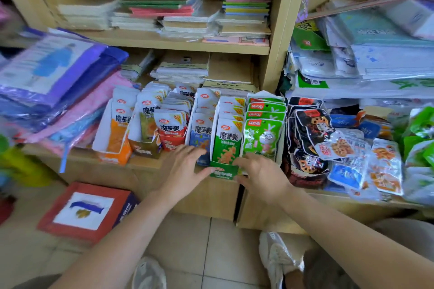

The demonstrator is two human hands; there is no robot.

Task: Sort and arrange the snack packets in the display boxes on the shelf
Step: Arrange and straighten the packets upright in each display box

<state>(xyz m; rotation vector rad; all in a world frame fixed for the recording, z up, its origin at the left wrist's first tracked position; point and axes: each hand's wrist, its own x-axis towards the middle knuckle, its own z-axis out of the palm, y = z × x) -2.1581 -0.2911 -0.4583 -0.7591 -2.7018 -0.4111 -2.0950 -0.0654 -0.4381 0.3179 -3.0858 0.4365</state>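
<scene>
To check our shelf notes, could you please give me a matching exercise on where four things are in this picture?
Things: 1 orange display box; 2 green display box; 3 red carton; 4 notebook stacks.
Places: A on the floor; B between left hand and right hand; C upper shelf; D leftmost in the row.
Pairs: 1-D, 2-B, 3-A, 4-C.

The left hand [185, 166] covers the blue box's [190, 129] lower front; the right hand [260, 176] hides the white box's [280, 146] base. The wrapped pile [58, 82] at the shelf's [145, 162] left end is blurred.
</scene>
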